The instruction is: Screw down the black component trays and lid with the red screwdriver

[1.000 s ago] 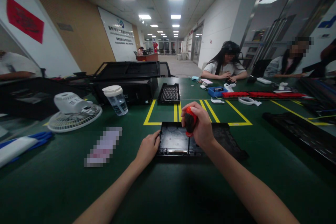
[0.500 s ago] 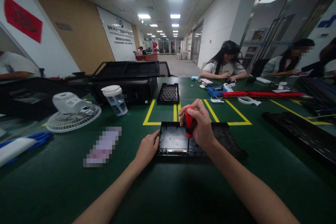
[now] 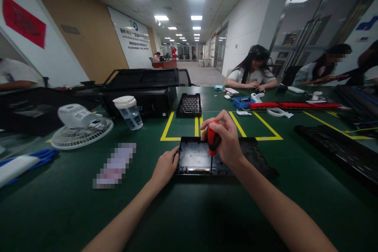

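Note:
My right hand [image 3: 226, 138] is closed around the red and black handle of a screwdriver [image 3: 212, 138]. The screwdriver stands upright, its shaft reaching down to the near edge of a shallow black plastic panel [image 3: 251, 153]. That panel lies on the green table in front of me, its raised rims showing along the back and sides. My left hand [image 3: 167, 165] grips the panel's left edge, with the thumb near the rim and the other fingertips partly hidden. Just what the screwdriver's tip touches is too small to make out.
Beyond the panel is a black tray of small parts [image 3: 189, 104]. To the left stand a lidded cup [image 3: 130, 114], a white fan [image 3: 82, 126] and a black case [image 3: 138, 98]. A long black panel [image 3: 336, 153] lies right. A person [image 3: 251, 73] sits across the table.
Both hands keep their places, and the screwdriver stays upright at nearly the same spot. The whole view has shifted very slightly.

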Motion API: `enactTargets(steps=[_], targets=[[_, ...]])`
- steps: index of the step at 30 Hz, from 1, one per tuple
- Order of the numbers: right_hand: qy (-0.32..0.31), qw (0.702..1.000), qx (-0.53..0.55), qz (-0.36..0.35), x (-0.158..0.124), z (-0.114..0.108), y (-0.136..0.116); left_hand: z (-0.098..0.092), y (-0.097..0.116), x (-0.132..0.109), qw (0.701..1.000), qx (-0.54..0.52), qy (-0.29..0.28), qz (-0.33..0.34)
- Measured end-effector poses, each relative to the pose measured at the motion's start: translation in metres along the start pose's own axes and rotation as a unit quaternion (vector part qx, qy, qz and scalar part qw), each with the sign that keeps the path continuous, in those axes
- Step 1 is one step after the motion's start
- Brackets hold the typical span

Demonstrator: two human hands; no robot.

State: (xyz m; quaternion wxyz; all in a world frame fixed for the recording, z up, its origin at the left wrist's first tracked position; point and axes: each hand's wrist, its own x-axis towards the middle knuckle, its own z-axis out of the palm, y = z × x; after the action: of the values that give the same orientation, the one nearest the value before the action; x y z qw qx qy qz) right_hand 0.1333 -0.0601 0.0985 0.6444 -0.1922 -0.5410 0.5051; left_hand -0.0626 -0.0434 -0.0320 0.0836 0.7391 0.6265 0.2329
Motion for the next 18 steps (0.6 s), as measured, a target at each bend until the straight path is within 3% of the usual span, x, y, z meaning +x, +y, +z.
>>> enactTargets(steps=[18], targets=[[0.005,1.0,0.008,0.024,-0.0014,0.003,0.0015,-0.0038,0.003,-0.0012,1.0,-0.015,-0.007,-0.004]])
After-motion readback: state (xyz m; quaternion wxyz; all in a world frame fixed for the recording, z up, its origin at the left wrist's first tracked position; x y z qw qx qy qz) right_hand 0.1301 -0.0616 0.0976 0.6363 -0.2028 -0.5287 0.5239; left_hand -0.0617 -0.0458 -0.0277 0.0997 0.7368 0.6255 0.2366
